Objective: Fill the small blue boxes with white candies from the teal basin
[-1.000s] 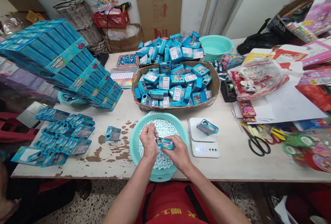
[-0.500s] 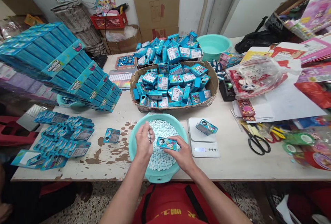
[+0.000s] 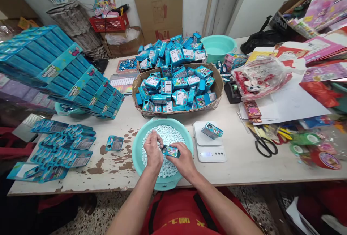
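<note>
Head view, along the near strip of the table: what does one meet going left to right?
Spread of flat blue cartons → single flat blue carton → teal plastic basin of white candies → white digital scale carrying a small blue box → black-handled scissors → green tape rolls.

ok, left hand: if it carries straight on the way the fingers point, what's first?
Probably the small blue box held by the right hand: the left hand has its fingers at the box's end. Depth is unclear.
</note>
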Tool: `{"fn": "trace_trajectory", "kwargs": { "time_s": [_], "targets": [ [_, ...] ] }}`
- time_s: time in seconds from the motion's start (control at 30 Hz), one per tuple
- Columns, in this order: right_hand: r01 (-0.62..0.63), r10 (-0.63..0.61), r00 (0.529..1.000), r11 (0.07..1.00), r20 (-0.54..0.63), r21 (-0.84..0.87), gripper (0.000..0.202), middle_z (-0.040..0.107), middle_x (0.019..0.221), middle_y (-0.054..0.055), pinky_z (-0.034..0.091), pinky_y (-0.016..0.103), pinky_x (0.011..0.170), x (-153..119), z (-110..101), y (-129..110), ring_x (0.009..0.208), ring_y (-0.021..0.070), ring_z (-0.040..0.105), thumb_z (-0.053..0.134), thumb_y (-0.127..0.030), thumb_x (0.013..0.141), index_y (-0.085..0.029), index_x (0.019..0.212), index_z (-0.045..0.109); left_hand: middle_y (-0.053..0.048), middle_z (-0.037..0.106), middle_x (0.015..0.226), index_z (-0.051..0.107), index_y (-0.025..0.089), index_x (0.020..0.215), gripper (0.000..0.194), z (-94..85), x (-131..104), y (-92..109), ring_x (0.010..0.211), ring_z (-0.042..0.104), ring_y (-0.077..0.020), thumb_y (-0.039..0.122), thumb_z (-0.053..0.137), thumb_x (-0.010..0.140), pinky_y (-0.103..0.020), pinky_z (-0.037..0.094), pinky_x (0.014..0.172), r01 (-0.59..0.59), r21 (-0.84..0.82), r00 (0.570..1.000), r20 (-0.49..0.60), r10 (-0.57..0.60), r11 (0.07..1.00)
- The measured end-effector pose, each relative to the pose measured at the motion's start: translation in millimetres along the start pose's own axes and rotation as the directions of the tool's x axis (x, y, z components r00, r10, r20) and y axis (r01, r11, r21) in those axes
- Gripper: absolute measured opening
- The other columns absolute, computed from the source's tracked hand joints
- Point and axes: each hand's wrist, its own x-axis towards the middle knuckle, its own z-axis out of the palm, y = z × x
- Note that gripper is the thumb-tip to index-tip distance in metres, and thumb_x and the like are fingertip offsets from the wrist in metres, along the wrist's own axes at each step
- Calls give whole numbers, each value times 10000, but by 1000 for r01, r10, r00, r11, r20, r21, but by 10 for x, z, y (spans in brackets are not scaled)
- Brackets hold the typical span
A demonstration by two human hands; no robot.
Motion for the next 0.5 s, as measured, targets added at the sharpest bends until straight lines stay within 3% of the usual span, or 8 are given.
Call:
{"fn": "trace_trajectory", "kwargs": {
  "time_s": [0.1, 0.23, 0.37, 0.5],
  "targets": [
    [-4, 4, 1000, 999, 2, -41, 336, 648, 918, 38, 462, 365, 802, 6, -11, -13, 901, 231, 592, 716, -103, 632, -224, 934, 632, 60, 407, 514, 447, 168, 585, 383, -7, 21, -35, 424, 379, -47, 462, 623, 756, -184, 317, 416, -21, 29, 1000, 15, 21, 999],
    [-16, 16, 1000, 998, 3, -68, 340, 649, 908, 37, 467, 363, 799, 9, -34, -32, 897, 231, 596, 721, -90, 620, -215, 924, 634, 71, 368, 499, 432, 170, 581, 406, 5, 23, -54, 394, 335, -40, 483, 645, 727, -177, 236, 359, 13, 19, 1000, 17, -13, 1000],
    [-41, 40, 999, 999, -26, -34, 343, 645, 891, 23, 476, 357, 800, 21, -74, -46, 893, 223, 601, 739, -107, 604, -227, 909, 638, 69, 353, 491, 416, 168, 558, 424, 65, -5, -15, 400, 352, -39, 473, 661, 720, -170, 260, 366, 16, 15, 997, 74, -17, 1000],
    [-91, 98, 992, 992, -77, 85, 294, 641, 860, 15, 492, 347, 780, -59, -272, -98, 853, 215, 618, 755, -166, 596, -220, 864, 648, 82, 299, 465, 391, 175, 563, 463, 79, 64, 75, 362, 277, -29, 525, 660, 703, -167, 194, 332, 191, -85, 971, 162, -176, 978]
  ]
}}
